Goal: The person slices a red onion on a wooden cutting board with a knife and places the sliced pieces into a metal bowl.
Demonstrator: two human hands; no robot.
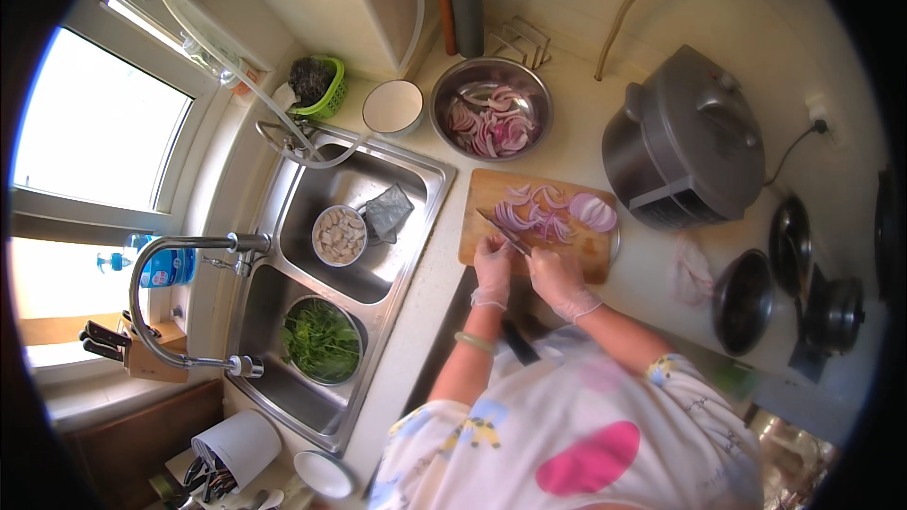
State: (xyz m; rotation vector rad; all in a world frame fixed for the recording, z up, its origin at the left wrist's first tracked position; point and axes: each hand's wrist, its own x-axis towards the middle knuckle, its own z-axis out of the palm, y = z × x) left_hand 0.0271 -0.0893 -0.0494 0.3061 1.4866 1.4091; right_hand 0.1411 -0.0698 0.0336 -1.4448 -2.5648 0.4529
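A clear plastic glove covers each hand. My right hand (556,280) grips the handle of a kitchen knife (506,232), whose blade points up and left over the near part of the wooden cutting board (482,191). Close beside the blade is my left hand (494,265), its fingertips near the knife; whether it holds a bit of onion is hidden. Sliced red onion (535,216) lies spread over the board, and a larger cut piece of red onion (594,212) rests at its right side. Beyond the board stands a steel bowl (441,117) with more onion slices.
Left is a double sink (390,301), holding a bowl of pale chunks (340,235) and a colander of leafy greens (322,340). A white bowl (393,108) stands behind it. A pressure cooker (684,149) stands at the right, with dark pans (742,302) farther along.
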